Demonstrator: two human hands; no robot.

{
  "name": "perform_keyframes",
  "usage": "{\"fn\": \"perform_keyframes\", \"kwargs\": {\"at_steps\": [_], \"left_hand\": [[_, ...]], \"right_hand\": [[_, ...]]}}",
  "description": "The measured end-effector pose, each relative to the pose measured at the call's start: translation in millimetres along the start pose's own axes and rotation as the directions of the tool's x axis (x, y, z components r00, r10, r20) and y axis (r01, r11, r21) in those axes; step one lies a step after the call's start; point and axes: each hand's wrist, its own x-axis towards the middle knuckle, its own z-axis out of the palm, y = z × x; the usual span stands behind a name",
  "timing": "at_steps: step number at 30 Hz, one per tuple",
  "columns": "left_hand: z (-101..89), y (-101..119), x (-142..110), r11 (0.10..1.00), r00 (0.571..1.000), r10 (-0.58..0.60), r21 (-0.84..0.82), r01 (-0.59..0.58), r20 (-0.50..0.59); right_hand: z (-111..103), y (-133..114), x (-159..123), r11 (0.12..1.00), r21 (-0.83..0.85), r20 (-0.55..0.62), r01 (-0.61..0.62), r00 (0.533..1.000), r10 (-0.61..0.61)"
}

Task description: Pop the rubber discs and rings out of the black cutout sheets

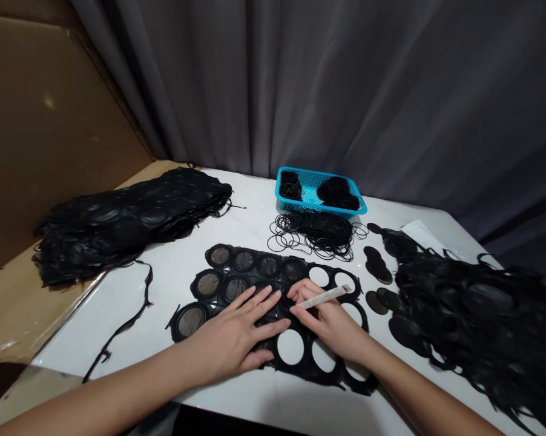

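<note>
Comprises left hand [236, 333], flat, fingers apart, on a black sheet [270, 265] with round cut-outs at front centre of a white table [252, 212]; right hand [330, 318], fingers clamped on a tilted white stick [325, 296] over the same sheet. Shows open holes [291, 347] at sheet's right, filled circles [208, 283] at left. Also includes loose black rings [327, 231] just before a blue basket [309, 177], dark discs [376, 266] beside a black heap [475, 309] at right, black stack [132, 218] at far left.

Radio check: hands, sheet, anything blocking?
Left hand spread on black sheet. Right hand gripping slim pale tool. Sheet holed at right, filled at left. Loose rings beyond; nothing visibly blocking.
</note>
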Motion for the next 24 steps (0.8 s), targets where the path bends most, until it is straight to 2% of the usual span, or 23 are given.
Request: {"fn": "perform_keyframes", "kwargs": {"at_steps": [4,6,9,11,14,17,19,22,24], "left_hand": [[-0.5,1.1,0.8,1.000,0.999,-0.017,0.009,0.017,0.029],[-0.4,1.8,1.2,1.000,1.000,-0.021,0.001,0.021,0.012],[-0.2,2.3,1.6,1.000,1.000,-0.031,0.000,0.031,0.005],[-0.1,2.4,1.5,0.999,0.999,-0.044,0.011,0.044,0.017],[0.4,3.1,-0.7,0.998,0.998,-0.056,0.028,0.055,0.029],[-0.9,5.1,-3.5,0.999,0.999,-0.043,0.035,0.042,0.025],[-4.5,6.0,-1.4,0.998,0.999,-0.036,0.045,0.035,0.010],[-12.1,3.0,13.3,0.996,0.999,-0.045,0.082,0.045,-0.006],[-14.6,-3.4,27.9,0.990,0.997,-0.072,0.116,0.076,-0.039]], "right_hand": [[5.1,-1.4,-4.1,0.995,-0.086,-0.028,0.052,0.998,-0.054],[14.7,-2.8,-8.4,0.973,-0.205,-0.050,0.107,0.992,-0.120],[31.6,-2.4,-12.5,0.869,-0.452,-0.055,0.202,0.966,-0.253],[33.9,0.8,-10.8,0.819,-0.526,-0.062,0.229,0.950,-0.305],[10.4,9.6,-2.7,0.866,-0.472,-0.217,0.165,0.930,-0.295],[-32.6,19.3,6.7,0.924,-0.383,-0.400,0.007,0.900,-0.172],[-54.8,22.9,13.7,0.929,-0.362,-0.471,-0.081,0.876,-0.107],[-61.8,22.0,27.3,0.933,-0.355,-0.458,-0.060,0.881,-0.118],[-51.5,19.4,37.5,0.937,-0.347,-0.349,0.046,0.921,-0.174]]}}
